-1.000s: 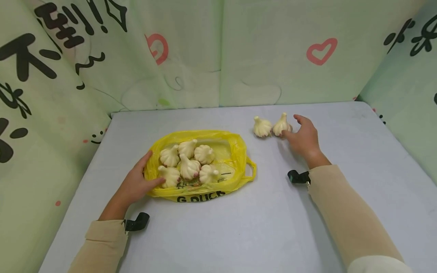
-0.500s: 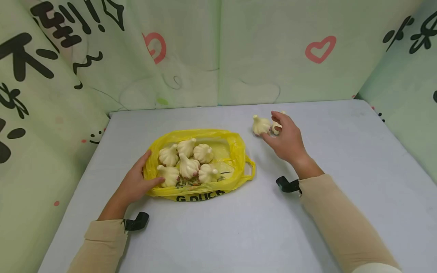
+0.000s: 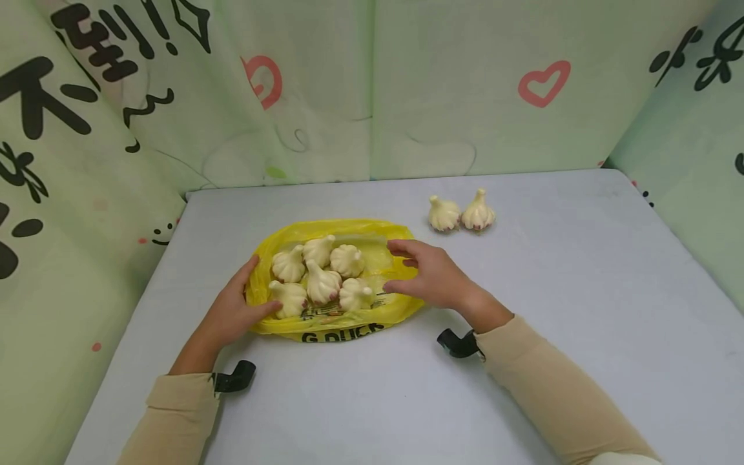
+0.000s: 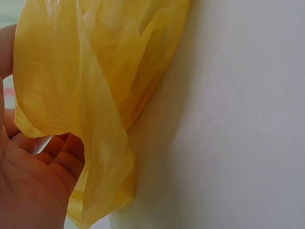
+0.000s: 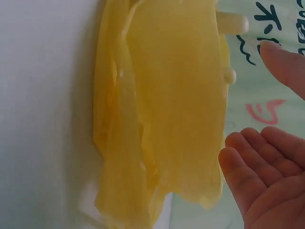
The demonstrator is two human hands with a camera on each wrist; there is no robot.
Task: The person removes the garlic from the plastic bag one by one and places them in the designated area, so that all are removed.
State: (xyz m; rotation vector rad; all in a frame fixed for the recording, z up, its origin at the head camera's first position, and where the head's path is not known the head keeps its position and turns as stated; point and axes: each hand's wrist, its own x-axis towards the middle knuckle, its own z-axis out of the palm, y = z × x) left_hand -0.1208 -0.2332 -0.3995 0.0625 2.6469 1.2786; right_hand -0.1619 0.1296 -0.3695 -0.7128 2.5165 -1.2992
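A yellow plastic bag (image 3: pixel 349 227) with black lettering lies spread on the table, its mouth facing up. Several white garlic bulbs (image 3: pixel 322 284) sit inside it. My left hand (image 3: pixel 232 309) holds the bag's left side, thumb over the rim and fingers on the outside; in the left wrist view the fingers are bent behind the yellow plastic (image 4: pixel 52 81). Over the bag's right end is my right hand (image 3: pixel 436 278), thumb and fingers apart, nothing between them. The right wrist view shows its palm (image 5: pixel 267 191) beside the rim, with garlic stems (image 5: pixel 233 22) poking above.
Two more garlic bulbs (image 3: pixel 444 214) stand side by side toward the back of the white table (image 3: pixel 360 407), right of the bag. Pale green curtains (image 3: pixel 430 97) with printed writing and hearts hang behind and at both sides.
My right hand has moved left and toward me, away from the two garlic bulbs at the back, to the bag's right end. The left hand stays on the bag.
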